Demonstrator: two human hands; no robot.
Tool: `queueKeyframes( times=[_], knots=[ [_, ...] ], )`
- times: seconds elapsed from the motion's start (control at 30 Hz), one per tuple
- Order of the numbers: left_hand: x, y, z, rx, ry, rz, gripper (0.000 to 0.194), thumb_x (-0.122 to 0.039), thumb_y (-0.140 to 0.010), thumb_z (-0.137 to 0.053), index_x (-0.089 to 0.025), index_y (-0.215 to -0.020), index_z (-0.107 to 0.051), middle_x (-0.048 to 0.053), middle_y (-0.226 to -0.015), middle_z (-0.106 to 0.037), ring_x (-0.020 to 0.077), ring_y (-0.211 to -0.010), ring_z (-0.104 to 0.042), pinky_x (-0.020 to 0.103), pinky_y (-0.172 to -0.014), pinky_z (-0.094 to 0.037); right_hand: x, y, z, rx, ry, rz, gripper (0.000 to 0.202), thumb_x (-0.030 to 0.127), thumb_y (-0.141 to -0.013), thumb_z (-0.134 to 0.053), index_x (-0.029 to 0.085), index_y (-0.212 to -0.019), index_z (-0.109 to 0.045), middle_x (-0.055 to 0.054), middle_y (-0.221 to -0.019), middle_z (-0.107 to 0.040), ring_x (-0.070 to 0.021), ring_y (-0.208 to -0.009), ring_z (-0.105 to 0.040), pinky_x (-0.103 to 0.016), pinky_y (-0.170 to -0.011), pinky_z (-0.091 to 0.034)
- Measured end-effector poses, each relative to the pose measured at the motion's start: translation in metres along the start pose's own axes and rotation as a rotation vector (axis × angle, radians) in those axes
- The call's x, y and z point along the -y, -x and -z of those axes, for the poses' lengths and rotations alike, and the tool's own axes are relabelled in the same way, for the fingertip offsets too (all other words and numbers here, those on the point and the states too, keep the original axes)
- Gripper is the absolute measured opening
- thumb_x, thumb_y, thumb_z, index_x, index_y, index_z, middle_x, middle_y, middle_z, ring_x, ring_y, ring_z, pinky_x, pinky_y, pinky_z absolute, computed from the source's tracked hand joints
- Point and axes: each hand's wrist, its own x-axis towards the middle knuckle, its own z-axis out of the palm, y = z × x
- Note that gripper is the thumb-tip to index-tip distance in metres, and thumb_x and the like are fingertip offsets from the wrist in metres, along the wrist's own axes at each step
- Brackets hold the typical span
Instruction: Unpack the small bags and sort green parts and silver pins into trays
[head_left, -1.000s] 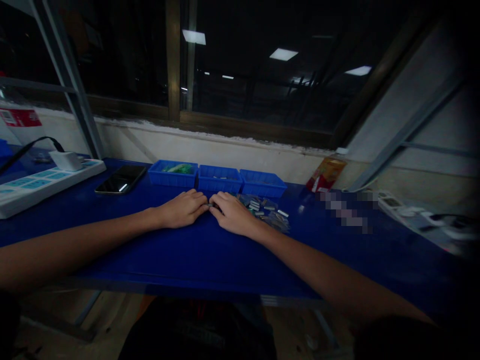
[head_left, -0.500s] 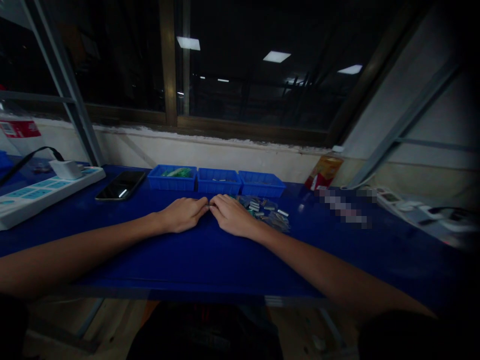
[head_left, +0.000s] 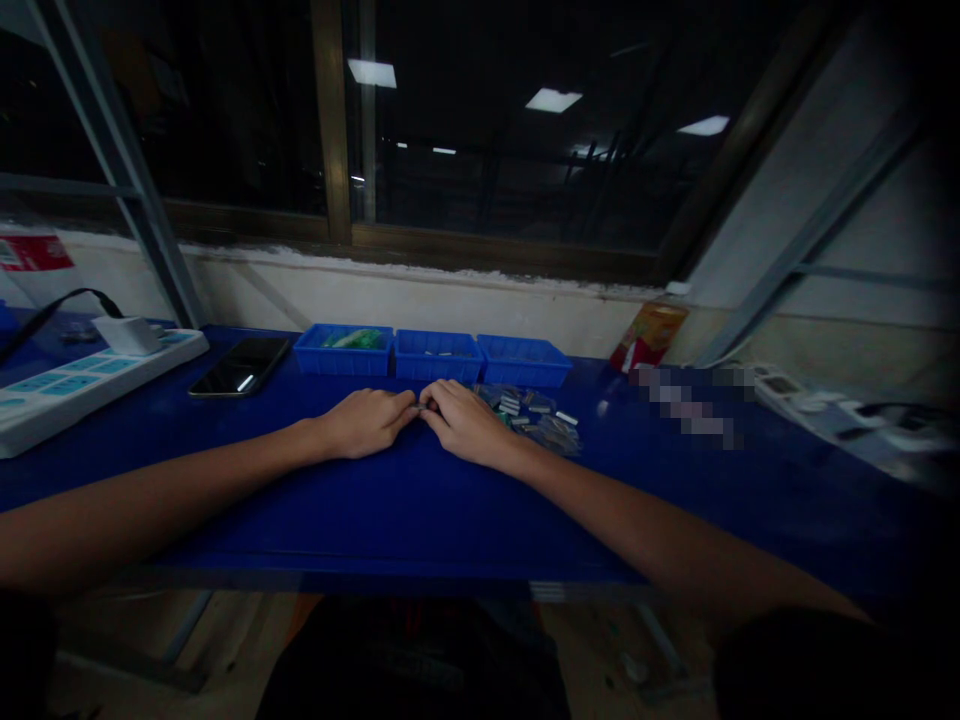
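My left hand (head_left: 365,422) and my right hand (head_left: 465,422) meet fingertip to fingertip above the middle of the blue table (head_left: 390,510). Both are closed in a pinch around a small piece (head_left: 421,406) that looks metallic; the fingers hide most of it, so its kind is unclear. Just right of my right hand lies a loose pile of small silvery cylinders (head_left: 510,404) with clear plastic bags (head_left: 556,436) among them. Beyond the hands, a row of blue bins stands along the wall: the left bin (head_left: 315,362) holds green material, the middle bin (head_left: 439,366) a few small pieces, the right bin (head_left: 525,374) shows no clear contents.
A black phone (head_left: 238,367) lies at the left, beside a white power strip (head_left: 97,377) with a plugged-in charger (head_left: 127,335). A red and orange packet (head_left: 649,336) leans near the wall at the right. Further right lie another power strip and cables (head_left: 840,415).
The fingers of my right hand have shifted and curled a little at the small piece, opening a slight gap. My left hand stays nearly where it was. The view has tilted slightly.
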Motion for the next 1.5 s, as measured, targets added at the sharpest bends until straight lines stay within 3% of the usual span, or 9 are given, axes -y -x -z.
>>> queueKeyframes(
  times=[0.53,0.7,0.93,1.37,1.5],
  knots=[
    [0.0019,0.0006,-0.0007,-0.016,0.033,-0.021,0.039,-0.041,-0.093,-0.017,-0.018,-0.090,-0.049,0.007,-0.075,-0.063,0.0235,-0.068,-0.062,0.035,-0.060,-0.043,0.0004,-0.0016,-0.0031,0.019,0.119,-0.005,0.025,0.021,-0.091,-0.031,0.016,-0.077,-0.052,-0.008,-0.078,-0.055,-0.0180,-0.077,-0.045,-0.032,-0.075,-0.035],
    [0.0007,0.0005,-0.0006,-0.009,0.023,-0.003,0.037,-0.040,-0.093,-0.019,-0.018,-0.091,-0.049,0.007,-0.077,-0.064,0.0230,-0.068,-0.062,0.034,-0.061,-0.043,-0.0010,-0.0015,-0.0023,0.005,0.044,0.007,0.024,0.023,-0.091,-0.033,0.017,-0.078,-0.052,-0.006,-0.078,-0.056,-0.0173,-0.077,-0.046,-0.032,-0.075,-0.035],
    [-0.0002,0.0003,-0.0011,-0.015,0.030,0.093,0.037,-0.041,-0.093,-0.019,-0.020,-0.094,-0.050,0.008,-0.080,-0.065,0.0245,-0.072,-0.063,0.033,-0.061,-0.043,0.0002,0.0001,0.0002,-0.023,0.005,0.001,0.004,0.020,-0.083,-0.048,0.017,-0.084,-0.050,-0.003,-0.080,-0.055,-0.0157,-0.078,-0.045,-0.029,-0.072,-0.035],
    [0.0039,-0.0018,-0.0055,-0.034,0.044,0.075,0.033,-0.034,-0.094,-0.021,-0.019,-0.109,-0.046,0.009,-0.090,-0.067,0.0257,-0.079,-0.065,0.035,-0.065,-0.046,0.0000,-0.0010,-0.0012,-0.063,0.059,-0.019,0.014,0.023,-0.088,-0.043,0.016,-0.087,-0.054,-0.005,-0.083,-0.059,-0.0158,-0.081,-0.048,-0.028,-0.074,-0.037],
    [0.0023,-0.0015,-0.0042,-0.017,0.013,0.078,0.032,-0.033,-0.093,-0.021,-0.018,-0.100,-0.049,0.010,-0.087,-0.067,0.0268,-0.079,-0.065,0.036,-0.065,-0.046,0.0025,-0.0010,-0.0005,-0.043,0.111,-0.017,0.018,0.025,-0.090,-0.040,0.016,-0.085,-0.054,-0.006,-0.083,-0.059,-0.0164,-0.082,-0.049,-0.029,-0.074,-0.036]
  ],
)
